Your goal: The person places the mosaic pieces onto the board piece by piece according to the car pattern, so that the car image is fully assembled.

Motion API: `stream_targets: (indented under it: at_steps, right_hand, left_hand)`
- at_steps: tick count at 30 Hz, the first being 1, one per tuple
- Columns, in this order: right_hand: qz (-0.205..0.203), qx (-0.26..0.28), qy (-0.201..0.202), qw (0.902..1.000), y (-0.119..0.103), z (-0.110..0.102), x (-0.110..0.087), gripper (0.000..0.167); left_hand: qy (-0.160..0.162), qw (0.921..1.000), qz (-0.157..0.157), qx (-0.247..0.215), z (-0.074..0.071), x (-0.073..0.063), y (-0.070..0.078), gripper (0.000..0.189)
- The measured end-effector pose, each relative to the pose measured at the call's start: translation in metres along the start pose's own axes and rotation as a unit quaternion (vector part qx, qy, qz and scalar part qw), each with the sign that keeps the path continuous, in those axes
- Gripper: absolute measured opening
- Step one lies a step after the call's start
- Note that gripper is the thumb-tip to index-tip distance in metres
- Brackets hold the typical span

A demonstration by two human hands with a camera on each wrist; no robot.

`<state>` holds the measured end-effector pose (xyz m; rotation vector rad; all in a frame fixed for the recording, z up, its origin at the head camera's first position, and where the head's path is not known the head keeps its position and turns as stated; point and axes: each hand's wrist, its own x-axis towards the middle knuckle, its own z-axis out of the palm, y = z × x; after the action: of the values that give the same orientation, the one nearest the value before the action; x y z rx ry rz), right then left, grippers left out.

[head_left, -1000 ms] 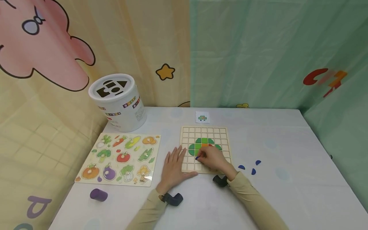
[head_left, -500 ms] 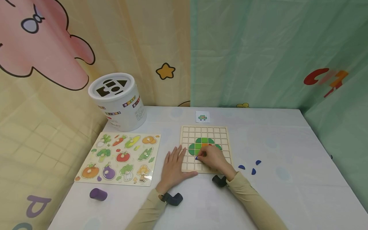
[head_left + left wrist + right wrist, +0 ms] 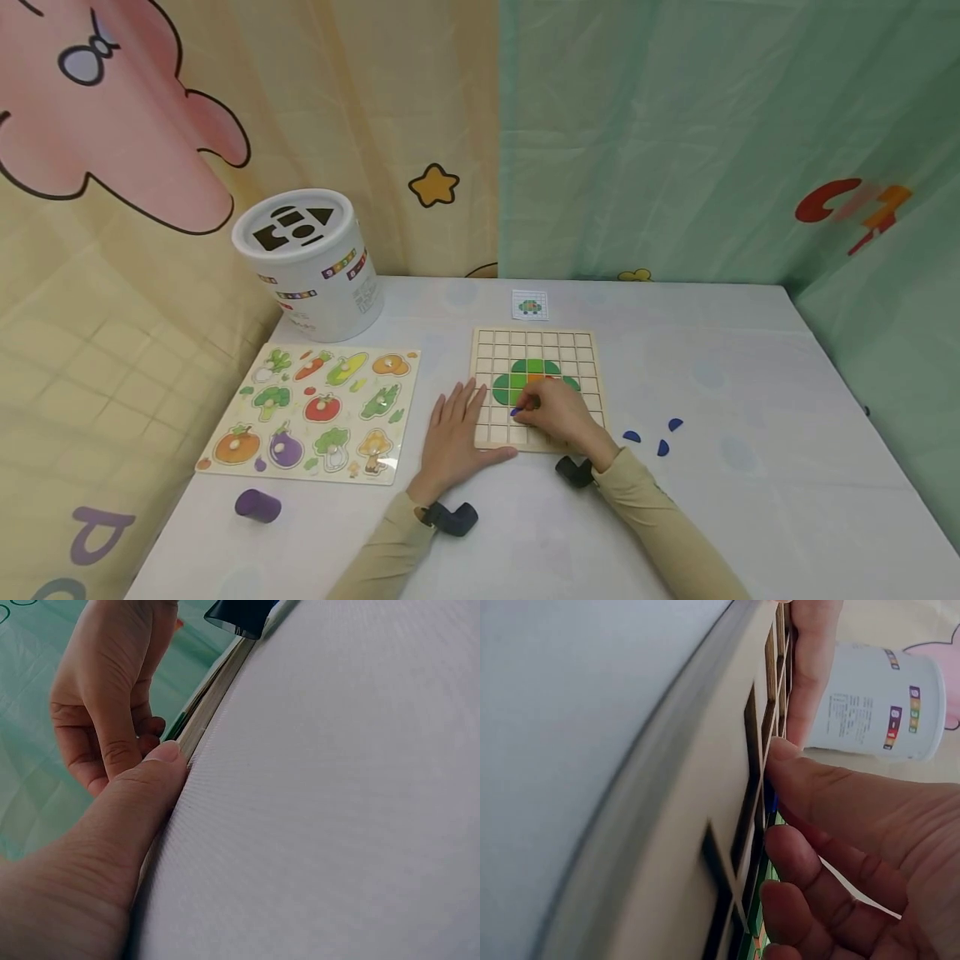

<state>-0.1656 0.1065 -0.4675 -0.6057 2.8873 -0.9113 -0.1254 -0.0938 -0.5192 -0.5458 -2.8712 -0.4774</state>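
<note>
A wooden grid board (image 3: 492, 343) lies in the middle of the table, with green, orange and red pieces (image 3: 534, 367) forming a rounded shape in its cells. On the board's left edge rests my left hand (image 3: 452, 437), fingers straight and thumb along the near edge. My right hand (image 3: 558, 411) pinches a small blue half-circle piece (image 3: 515, 412) at a cell just below the green pieces. In the right wrist view, thumb and fingers mostly hide that blue piece (image 3: 772, 796); whether it sits flat in the cell I cannot tell. Three more blue half-circles (image 3: 632, 436) lie right of the board.
A small printed pattern card (image 3: 530, 306) lies behind the board. To the left are a vegetable puzzle board (image 3: 296, 475), a white bucket (image 3: 318, 292) with shaped holes in its lid, and a purple cylinder (image 3: 258, 506). Curtains border the table's back and sides.
</note>
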Motion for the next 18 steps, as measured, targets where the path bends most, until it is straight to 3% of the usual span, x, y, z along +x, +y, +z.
stream_targets:
  at_steps: [10, 18]
  right_hand:
    - [-0.005, 0.005, 0.006, 1.0, 0.005, -0.006, -0.001, 0.016]
    - [0.001, 0.013, 0.023, 0.9997, 0.027, -0.032, -0.026, 0.013]
  left_hand:
    - [-0.01, 0.9999, -0.007, 0.0, 0.0, 0.002, 0.0, 0.108]
    - [-0.023, 0.9996, -0.016, 0.0, 0.001, 0.0, 0.002, 0.108]
